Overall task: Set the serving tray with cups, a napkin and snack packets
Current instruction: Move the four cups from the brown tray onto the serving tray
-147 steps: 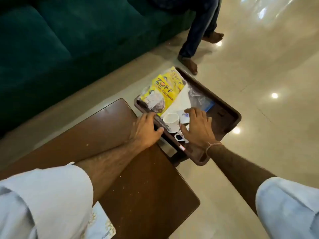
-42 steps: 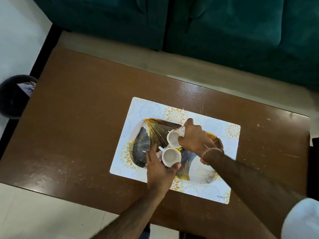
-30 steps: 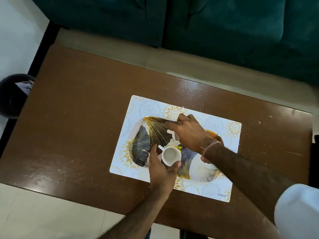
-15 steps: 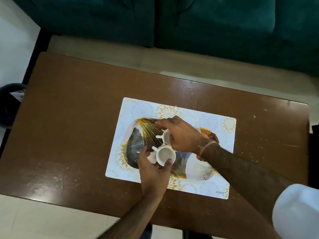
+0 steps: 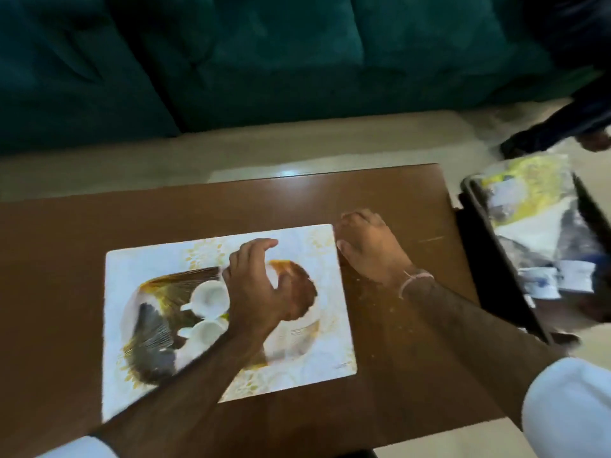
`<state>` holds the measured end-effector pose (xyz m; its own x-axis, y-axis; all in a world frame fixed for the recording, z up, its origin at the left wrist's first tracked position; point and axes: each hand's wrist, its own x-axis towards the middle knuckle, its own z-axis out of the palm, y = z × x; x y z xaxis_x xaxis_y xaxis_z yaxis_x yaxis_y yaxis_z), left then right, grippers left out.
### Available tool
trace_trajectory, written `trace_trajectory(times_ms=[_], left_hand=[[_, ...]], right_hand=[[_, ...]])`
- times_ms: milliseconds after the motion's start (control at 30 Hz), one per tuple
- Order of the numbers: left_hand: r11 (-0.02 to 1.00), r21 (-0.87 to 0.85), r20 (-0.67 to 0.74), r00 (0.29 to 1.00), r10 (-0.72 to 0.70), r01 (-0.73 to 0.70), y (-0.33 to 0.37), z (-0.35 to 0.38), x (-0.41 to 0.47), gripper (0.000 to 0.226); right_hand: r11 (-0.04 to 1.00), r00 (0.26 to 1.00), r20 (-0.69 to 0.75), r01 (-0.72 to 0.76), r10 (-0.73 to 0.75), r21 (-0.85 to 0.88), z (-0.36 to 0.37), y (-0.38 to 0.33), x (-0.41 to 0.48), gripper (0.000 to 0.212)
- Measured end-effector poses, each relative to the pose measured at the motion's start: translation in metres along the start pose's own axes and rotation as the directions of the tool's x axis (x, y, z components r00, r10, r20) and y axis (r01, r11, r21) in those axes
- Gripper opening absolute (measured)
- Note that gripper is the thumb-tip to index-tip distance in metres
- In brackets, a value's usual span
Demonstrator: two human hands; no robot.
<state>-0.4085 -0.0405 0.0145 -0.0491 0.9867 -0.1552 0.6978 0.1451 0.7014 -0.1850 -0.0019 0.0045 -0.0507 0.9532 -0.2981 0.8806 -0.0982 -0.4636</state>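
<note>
Two small white cups [image 5: 209, 298] stand side by side on a patterned placemat [image 5: 310, 352] on the brown table [image 5: 390, 385]; the nearer cup [image 5: 204, 332] is partly behind my left forearm. My left hand [image 5: 256, 285] hovers just right of the cups, fingers spread, holding nothing. My right hand [image 5: 370, 246] is open over the bare wood past the mat's right edge. The dark serving tray [image 5: 496, 259] sits off the table's right end, holding a yellow snack packet [image 5: 529, 186], a white napkin [image 5: 529, 229] and more cups [image 5: 542, 280]. The frame is blurred.
A dark green sofa [image 5: 264, 61] runs along the far side of the table. A person's leg and foot [image 5: 568, 127] are at the top right beyond the tray. Pale floor shows between sofa and table.
Both hands have let go of the two cups, which now stand on the mat. My right hand has moved right, off the mat. The view swung right, bringing the tray in.
</note>
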Motion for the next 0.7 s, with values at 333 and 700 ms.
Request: trace_trajectory(times_ms=[333,700], left_hand=[[0.987,-0.048,0.482,0.862,0.156,-0.151,0.146,0.169,0.025,0.048],[0.903,-0.012,0.675,0.663,0.324,-0.429,0.277,0.337,-0.017,0.043]], right_hand=[[0.957,0.933,-0.217,-0.274,0.289,0.094,-0.102,0.184,-0.061,0.030],[0.759,0.705,-0.292,-0.634,0.646,0.148,-0.145,0.354,-0.133,0.043]])
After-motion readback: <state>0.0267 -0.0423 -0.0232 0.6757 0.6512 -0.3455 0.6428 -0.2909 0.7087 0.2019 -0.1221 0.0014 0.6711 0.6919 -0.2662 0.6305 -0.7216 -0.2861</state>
